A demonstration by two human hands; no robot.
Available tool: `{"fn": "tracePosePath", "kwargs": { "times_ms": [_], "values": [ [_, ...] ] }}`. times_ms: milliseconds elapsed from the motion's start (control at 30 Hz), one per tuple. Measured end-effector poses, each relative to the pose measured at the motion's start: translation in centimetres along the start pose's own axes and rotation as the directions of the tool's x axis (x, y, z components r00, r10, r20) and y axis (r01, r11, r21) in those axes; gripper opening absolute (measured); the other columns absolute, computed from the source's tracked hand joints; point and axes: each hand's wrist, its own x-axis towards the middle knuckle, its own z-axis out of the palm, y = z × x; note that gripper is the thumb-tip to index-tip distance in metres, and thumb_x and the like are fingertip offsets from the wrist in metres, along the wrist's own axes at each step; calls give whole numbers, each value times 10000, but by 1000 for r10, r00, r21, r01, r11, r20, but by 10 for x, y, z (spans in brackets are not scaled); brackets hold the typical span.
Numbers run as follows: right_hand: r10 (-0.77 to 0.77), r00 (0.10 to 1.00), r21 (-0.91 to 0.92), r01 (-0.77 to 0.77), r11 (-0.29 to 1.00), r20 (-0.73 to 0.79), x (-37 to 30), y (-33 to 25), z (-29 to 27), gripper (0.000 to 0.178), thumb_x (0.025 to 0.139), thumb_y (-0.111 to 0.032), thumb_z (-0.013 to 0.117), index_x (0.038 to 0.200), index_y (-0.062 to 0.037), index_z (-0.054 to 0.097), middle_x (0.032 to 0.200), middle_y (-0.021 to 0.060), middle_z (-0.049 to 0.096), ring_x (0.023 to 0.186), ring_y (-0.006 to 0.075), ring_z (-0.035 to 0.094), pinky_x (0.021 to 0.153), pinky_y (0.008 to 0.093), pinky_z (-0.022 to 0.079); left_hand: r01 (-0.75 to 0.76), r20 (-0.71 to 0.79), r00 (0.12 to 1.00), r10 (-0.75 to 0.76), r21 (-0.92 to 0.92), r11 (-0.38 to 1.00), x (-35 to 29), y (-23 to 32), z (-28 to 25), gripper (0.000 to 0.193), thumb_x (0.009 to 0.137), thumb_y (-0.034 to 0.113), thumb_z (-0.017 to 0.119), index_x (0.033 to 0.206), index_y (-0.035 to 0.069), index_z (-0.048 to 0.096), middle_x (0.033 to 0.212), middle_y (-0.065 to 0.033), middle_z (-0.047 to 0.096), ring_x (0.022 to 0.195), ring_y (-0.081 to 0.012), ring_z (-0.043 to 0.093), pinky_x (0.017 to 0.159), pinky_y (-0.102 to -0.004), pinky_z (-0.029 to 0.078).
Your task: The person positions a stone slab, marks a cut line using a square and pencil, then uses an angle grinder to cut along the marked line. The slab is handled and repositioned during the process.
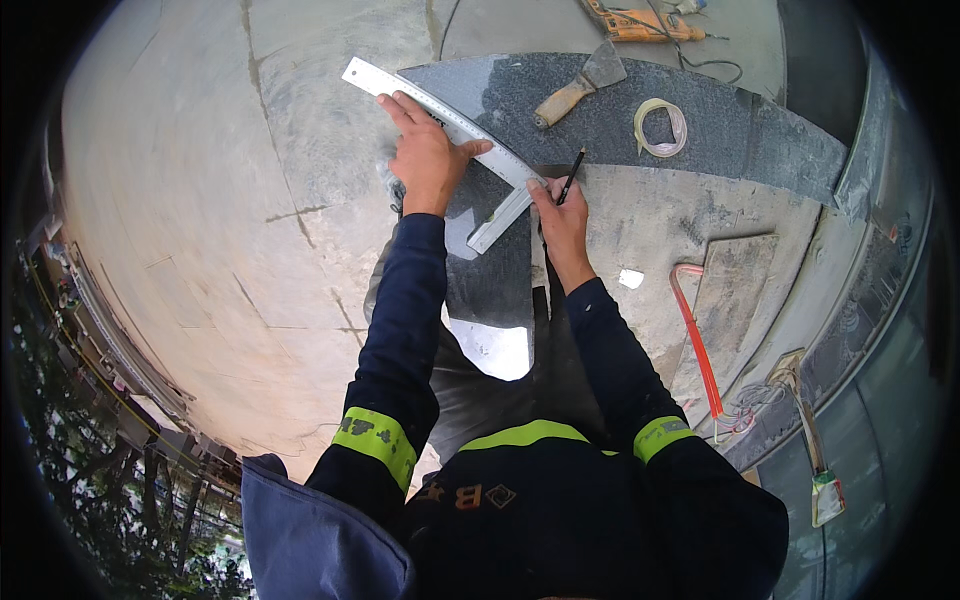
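A silver metal try square lies across dark grey stone, its long ruled blade slanting up to the left and its short stock toward me. My left hand holds the blade down, thumb and fingers spread along it. A slim black pencil is pinched in my right hand, beside the square's corner; the pencil points up and right. Beneath the square, a dark stone piece extends toward my legs and meets a curved dark slab. Whether the pencil's lower end touches stone is hidden by my fingers.
On the curved slab lie a wooden-handled scraper and a tape roll. An orange power tool with a cable lies beyond it. At right are a red-orange bar, a flat board and a brush-like tool with tangled wires.
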Motion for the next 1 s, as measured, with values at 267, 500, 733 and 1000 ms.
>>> {"fn": "tracePosePath", "kwargs": {
  "times_ms": [267,500,733,1000],
  "values": [
    [-35,999,-36,34,999,-16,1,1,1,365,1005,-186,852,979,-112,496,1154,80,650,881,110,635,771,290,563,-92,-20,995,93,36,995,1,-5,2,1663,603,668,1020,1680,-176,75,1728,-482,119,1059,-459,793,832,-519,648],
    [0,1000,13,0,1000,28,-2,-13,-1,357,1023,-189,817,939,-98,483,1210,116,700,1007,154,686,813,319,605,-105,-15,994,107,64,992,3,-8,3,1667,596,649,1031,1676,-176,66,1717,-489,130,1081,-499,777,843,-469,669],
    [69,997,41,-71,997,43,-1,-20,0,349,1030,-184,810,951,-107,479,1246,117,690,1060,176,678,838,369,612,-130,-58,989,135,79,988,5,-11,6,1700,560,689,1025,1673,-187,86,1714,-492,140,1040,-494,788,815,-447,673],
    [135,987,34,-138,990,88,1,-24,-4,322,1026,-196,816,1023,-105,507,1323,129,651,1194,247,686,941,450,628,-35,22,999,33,66,997,5,-8,2,1673,584,773,977,1693,-140,121,1749,-433,167,1192,-542,732,931,-511,648]
  ]
}}
